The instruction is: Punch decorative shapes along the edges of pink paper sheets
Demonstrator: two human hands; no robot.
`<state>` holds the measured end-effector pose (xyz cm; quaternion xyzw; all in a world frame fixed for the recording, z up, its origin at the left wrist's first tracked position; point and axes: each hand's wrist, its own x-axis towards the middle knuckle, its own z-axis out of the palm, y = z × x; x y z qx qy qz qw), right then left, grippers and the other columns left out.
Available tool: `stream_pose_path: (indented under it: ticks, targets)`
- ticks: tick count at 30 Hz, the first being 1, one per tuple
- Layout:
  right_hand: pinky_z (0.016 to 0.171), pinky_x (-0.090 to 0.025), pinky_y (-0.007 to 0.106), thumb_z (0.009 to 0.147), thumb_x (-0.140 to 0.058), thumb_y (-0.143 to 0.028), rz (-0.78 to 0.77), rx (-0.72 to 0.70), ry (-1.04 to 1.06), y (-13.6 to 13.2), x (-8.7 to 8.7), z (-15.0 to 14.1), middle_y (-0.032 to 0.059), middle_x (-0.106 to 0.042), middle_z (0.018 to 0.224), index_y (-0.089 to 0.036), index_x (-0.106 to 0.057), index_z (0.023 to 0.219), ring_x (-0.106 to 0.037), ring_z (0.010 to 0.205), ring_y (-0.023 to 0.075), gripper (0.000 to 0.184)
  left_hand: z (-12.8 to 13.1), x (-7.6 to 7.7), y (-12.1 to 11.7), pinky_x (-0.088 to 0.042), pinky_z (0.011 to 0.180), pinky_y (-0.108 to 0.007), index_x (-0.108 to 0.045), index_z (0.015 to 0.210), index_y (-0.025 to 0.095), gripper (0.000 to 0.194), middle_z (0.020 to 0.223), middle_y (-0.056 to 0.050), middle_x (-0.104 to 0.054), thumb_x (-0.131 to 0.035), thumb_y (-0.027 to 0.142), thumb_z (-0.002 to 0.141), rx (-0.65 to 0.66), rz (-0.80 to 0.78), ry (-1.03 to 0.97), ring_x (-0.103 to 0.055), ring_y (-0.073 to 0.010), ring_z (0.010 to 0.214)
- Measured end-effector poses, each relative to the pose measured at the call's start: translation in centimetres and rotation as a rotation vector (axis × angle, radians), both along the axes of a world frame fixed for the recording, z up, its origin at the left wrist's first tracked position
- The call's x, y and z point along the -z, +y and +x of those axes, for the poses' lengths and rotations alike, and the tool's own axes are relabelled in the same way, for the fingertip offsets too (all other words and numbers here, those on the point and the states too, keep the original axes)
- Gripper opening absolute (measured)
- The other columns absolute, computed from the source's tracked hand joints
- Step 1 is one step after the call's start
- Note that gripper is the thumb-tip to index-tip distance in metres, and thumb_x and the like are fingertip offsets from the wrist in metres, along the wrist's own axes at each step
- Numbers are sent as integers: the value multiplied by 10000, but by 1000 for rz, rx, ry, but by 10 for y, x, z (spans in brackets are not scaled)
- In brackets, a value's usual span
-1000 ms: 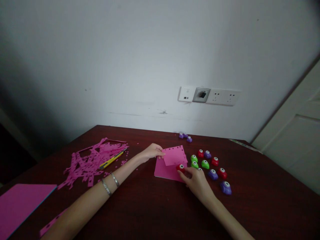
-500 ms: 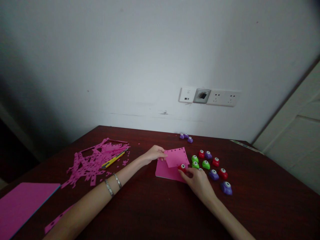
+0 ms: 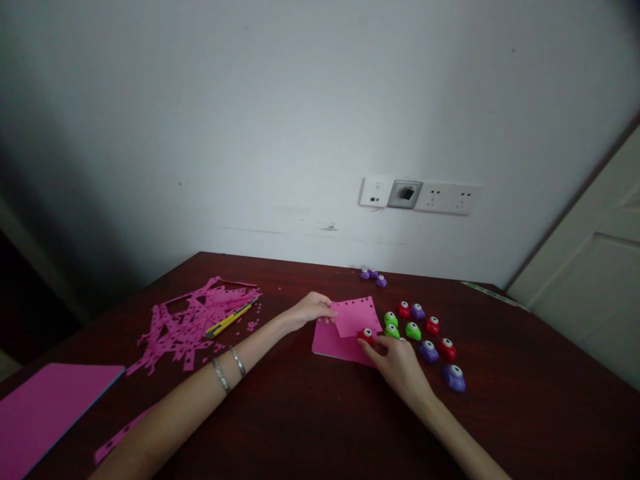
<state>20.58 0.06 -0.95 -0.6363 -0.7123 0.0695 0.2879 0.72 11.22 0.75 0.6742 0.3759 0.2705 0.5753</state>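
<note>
My left hand (image 3: 313,309) pinches the left edge of a small pink paper card (image 3: 356,315), which has dark punched holes along its top and right edges. My right hand (image 3: 395,360) grips a red craft punch (image 3: 367,335) with a white round button, at the card's lower right corner. Below the card lies a larger pink paper (image 3: 340,348), partly covered. Whether the punch is pressed down cannot be made out. Several green, red and purple punches, such as a green one (image 3: 413,331), stand just right of my right hand.
Tangled pink paper strips (image 3: 183,320) with a yellow utility knife (image 3: 231,319) lie at the left. A large pink sheet (image 3: 47,407) is at the front left. Purple punches (image 3: 373,274) stand near the wall, below the wall sockets (image 3: 447,198).
The view has shifted very slightly. Both hands keep their grip on the card and the red punch, and the card tilts a little differently.
</note>
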Motion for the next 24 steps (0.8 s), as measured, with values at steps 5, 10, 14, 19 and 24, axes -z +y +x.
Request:
stream_pose_path:
  ticks: [5,10,14,19,24]
  targets:
    - [498,-317,253,826,-454,-443,2,-8,-3,-1,-1,-2,16,-576,507,-188,-548,516,-500,469,132,413,2,-2,-4,-382,537,-226,-651,675,90,128,586,-30,-628,-661,213,640,38,-18,-12,-526,-85,520]
    - [508,-319,259,830,-456,-424,-13,8,-77,-3,0,-6,32,-600,538,-187,-570,557,-535,501,153,379,4,-5,-8,-357,509,-218,-655,651,100,99,538,-11,-600,-647,198,662,54,-12,-2,-505,-78,500]
    - [523,-327,258,838,-455,-400,-24,-9,-115,-2,1,-10,49,-624,590,-183,-574,585,-563,537,164,353,4,-2,-7,-338,493,-216,-651,636,109,101,528,-4,-589,-646,206,661,36,9,39,-493,-78,496]
    - [552,-345,258,839,-471,-398,-65,-36,-160,1,7,-14,74,-640,672,-168,-585,625,-590,596,177,335,4,7,-2,-337,490,-220,-634,634,115,138,539,2,-586,-656,252,639,40,40,103,-502,-87,506]
    - [585,-363,261,835,-495,-395,-81,-71,-181,5,12,-16,78,-641,722,-163,-589,657,-605,648,188,307,5,10,-1,-364,515,-232,-607,606,121,120,531,14,-573,-640,231,639,38,92,145,-488,-88,499]
